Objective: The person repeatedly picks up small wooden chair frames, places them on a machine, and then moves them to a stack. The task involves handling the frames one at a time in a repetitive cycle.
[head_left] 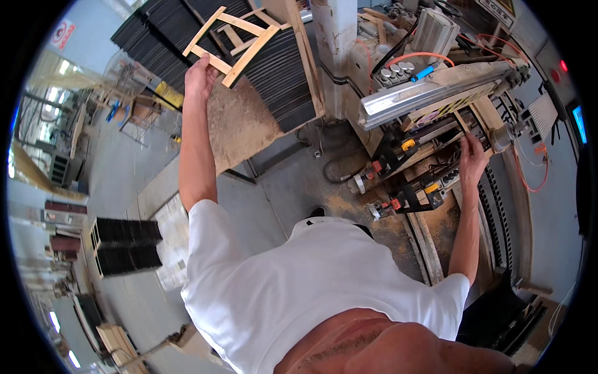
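My left hand (201, 78) is raised at the upper left, its fingers closed on a small light-wood frame (251, 56) with two side rails and two crossbars. The frame is held tilted above a dusty worktable (240, 121), in front of stacked black slats. Over on the right, my right hand (473, 161) reaches into a woodworking machine (430, 100). Its fingers are bent around the near end of a thin pale wooden strip (461, 122) between the machine's parts. The strip's far end is hidden beneath the machine's upper beam.
Black slat stacks (283, 87) stand on the table, with another wooden frame (235, 38) on them. A white post (335, 56) rises between table and machine. Clamps with orange and yellow parts (408, 145) jut toward me. Sawdust lies below; black bundles (128, 246) stand on the left.
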A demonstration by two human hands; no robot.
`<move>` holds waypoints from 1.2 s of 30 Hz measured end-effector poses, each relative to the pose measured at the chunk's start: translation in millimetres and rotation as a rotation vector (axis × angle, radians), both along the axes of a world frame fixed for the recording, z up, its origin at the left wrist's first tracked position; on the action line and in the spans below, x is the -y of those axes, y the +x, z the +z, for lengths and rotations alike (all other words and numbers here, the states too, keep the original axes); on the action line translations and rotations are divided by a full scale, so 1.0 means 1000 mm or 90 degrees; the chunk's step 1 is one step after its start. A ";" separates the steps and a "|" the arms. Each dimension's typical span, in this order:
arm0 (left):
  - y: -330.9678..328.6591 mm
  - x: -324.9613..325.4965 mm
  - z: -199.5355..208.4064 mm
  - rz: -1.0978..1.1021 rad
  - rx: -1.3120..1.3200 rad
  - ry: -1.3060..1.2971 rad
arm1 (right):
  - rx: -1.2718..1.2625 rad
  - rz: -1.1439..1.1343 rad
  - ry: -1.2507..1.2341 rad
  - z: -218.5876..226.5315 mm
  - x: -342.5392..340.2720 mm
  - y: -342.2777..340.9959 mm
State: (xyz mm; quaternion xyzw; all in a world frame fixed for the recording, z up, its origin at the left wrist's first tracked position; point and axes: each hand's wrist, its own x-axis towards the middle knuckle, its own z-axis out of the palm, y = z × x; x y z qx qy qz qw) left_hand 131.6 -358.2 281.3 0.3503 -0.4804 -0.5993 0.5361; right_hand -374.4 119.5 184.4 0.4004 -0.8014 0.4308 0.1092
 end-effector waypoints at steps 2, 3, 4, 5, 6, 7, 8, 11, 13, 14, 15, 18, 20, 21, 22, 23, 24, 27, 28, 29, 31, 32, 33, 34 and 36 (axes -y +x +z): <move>-0.005 0.049 0.009 -0.017 0.032 0.002 | 0.031 0.001 -0.016 -0.004 -0.005 0.039; -0.011 0.074 0.012 -0.031 0.046 0.003 | 0.009 -0.013 -0.009 -0.010 -0.007 0.055; -0.017 0.094 0.011 -0.044 0.062 0.026 | 0.035 -0.003 -0.010 -0.013 -0.010 0.073; -0.023 0.112 0.009 -0.024 0.127 0.025 | 0.077 -0.009 -0.019 -0.022 -0.010 0.087; -0.033 0.126 0.006 -0.007 0.189 0.025 | 0.125 -0.036 -0.008 -0.036 -0.015 0.096; -0.045 0.134 0.004 0.012 0.251 0.024 | 0.172 -0.061 0.002 -0.047 -0.017 0.105; -0.051 0.141 0.002 0.035 0.365 -0.003 | 0.203 -0.090 0.012 -0.057 -0.019 0.115; -0.069 0.121 0.007 0.108 0.454 -0.102 | 0.273 -0.162 0.037 -0.074 -0.025 0.148; -0.062 0.117 0.012 0.259 0.684 -0.370 | 0.278 -0.183 0.018 -0.088 -0.028 0.165; -0.058 0.112 0.012 0.249 0.608 -0.391 | 0.269 -0.186 0.015 -0.094 -0.029 0.172; -0.058 0.097 0.018 0.235 0.530 -0.411 | 0.277 -0.195 0.017 -0.097 -0.029 0.177; -0.075 0.046 0.027 0.082 0.638 -0.649 | 0.296 -0.237 0.028 -0.105 -0.033 0.196; -0.085 0.021 0.028 0.021 0.729 -0.807 | 0.313 -0.238 0.034 -0.110 -0.034 0.205; -0.090 0.019 0.029 -0.017 0.771 -0.801 | 0.319 -0.232 0.035 -0.112 -0.033 0.208; -0.095 0.018 0.028 -0.001 0.788 -0.746 | 0.327 -0.240 0.045 -0.113 -0.033 0.215; -0.098 0.016 0.026 0.013 0.803 -0.690 | 0.326 -0.243 0.061 -0.114 -0.037 0.221; -0.101 0.015 0.026 0.013 0.801 -0.683 | 0.328 -0.253 0.072 -0.117 -0.043 0.228; -0.108 0.014 0.027 0.011 0.810 -0.677 | 0.325 -0.253 0.047 -0.137 -0.072 0.242; -0.110 0.012 0.027 0.003 0.829 -0.650 | 0.314 -0.266 0.055 -0.142 -0.085 0.248; -0.112 0.013 0.028 -0.006 0.847 -0.625 | 0.303 -0.282 0.062 -0.146 -0.098 0.252; -0.104 -0.002 0.040 -0.002 0.865 -0.597 | 0.364 -0.325 0.081 -0.149 -0.123 0.263; -0.105 0.001 0.035 -0.002 0.900 -0.604 | 0.373 -0.355 0.108 -0.156 -0.143 0.268; -0.103 -0.002 0.037 -0.020 0.859 -0.634 | 0.313 -0.373 0.107 -0.165 -0.162 0.272; -0.104 -0.009 0.037 0.025 0.860 -0.651 | 0.335 -0.393 0.102 -0.164 -0.179 0.277; -0.096 -0.021 0.037 0.116 0.716 -0.781 | 0.192 -0.476 0.133 -0.156 -0.214 0.289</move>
